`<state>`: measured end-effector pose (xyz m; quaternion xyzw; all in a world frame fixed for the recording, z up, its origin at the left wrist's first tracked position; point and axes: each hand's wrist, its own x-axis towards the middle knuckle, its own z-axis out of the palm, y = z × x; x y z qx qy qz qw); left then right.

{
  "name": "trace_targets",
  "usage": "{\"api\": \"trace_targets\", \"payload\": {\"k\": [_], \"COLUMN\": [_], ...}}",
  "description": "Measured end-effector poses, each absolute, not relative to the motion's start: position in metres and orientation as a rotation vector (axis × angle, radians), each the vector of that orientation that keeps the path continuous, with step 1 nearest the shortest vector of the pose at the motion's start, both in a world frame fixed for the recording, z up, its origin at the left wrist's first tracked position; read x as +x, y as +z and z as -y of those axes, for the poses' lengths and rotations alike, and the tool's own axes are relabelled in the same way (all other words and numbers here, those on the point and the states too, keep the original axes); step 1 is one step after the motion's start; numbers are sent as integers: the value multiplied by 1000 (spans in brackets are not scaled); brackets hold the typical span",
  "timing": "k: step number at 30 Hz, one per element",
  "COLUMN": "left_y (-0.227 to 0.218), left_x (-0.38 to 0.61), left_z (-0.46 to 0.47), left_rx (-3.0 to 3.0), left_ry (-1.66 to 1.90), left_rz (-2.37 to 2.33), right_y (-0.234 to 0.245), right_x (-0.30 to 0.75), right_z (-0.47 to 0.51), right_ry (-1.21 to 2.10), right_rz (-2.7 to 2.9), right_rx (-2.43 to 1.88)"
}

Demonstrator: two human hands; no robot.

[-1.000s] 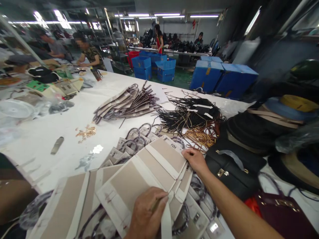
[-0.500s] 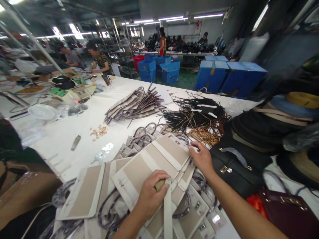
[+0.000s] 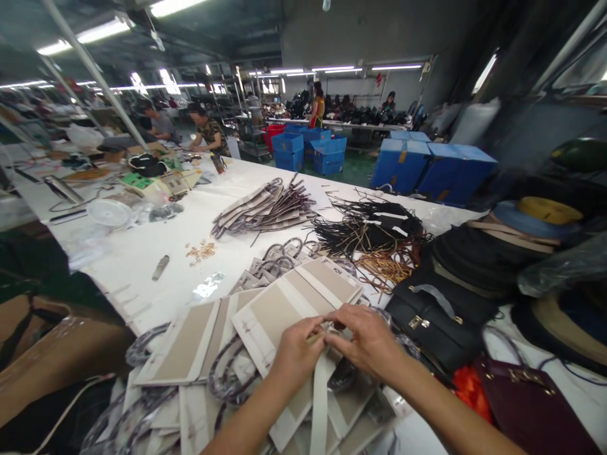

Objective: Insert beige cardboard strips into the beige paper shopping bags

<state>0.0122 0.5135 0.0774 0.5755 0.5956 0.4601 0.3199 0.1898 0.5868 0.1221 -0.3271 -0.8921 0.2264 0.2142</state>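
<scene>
My left hand [image 3: 298,351] is closed around the upper end of a cream strap [image 3: 320,404], which hangs down toward me. A small olive-coloured piece shows between its fingers, too covered to name. The fingers of my right hand [image 3: 367,338] pinch together against the left fingertips at the strap's end; what they grip is hidden. Under both hands lies a pile of flat beige bag panels [image 3: 275,306] with cream bands. Plastic-wrapped bag handles [image 3: 227,373] stick out among the panels.
A bundle of wrapped straps [image 3: 265,208] and black cords [image 3: 370,221] lie farther back. At right are a black bag [image 3: 439,316], a maroon bag [image 3: 535,404] and stacked rolls [image 3: 474,259]. Small gold pieces [image 3: 201,251] lie left. Blue bins [image 3: 329,155] and co-workers are beyond.
My right hand has come from the panels' far right corner to my left hand at the strap's end. The left hand keeps its hold. The view has tilted up slightly.
</scene>
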Motion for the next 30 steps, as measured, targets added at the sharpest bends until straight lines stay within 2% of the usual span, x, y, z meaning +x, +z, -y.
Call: {"api": "trace_targets", "payload": {"k": [9,12,14,18,20,24,30], "left_y": [79,72,65,54,51,45,37], "left_x": [15,17,18,15,12,8,8], "left_z": [-519,-522,-524,-525,-526,-527,-529], "left_rx": [1771,1793,1783,1623,1542,1551,1590], "left_ry": [1117,1138,1176,1233,1243,1264,1307], "left_rz": [-1662,-1688,-1684,-1634,-1620,-1603,-1554], "right_y": [125,117,107,81,67,41,12], "right_x": [189,186,185,185,183,172,162], "right_z": [-595,-604,-620,-684,-721,-774,-802], "right_ry": [346,342,488,1064,1215,1276,1244], "right_rz": [2687,2675,2550,1933,1725,1767,2039], "right_rx": [-897,-907,-1003,-1251,-1320,-1383,-1276]}}
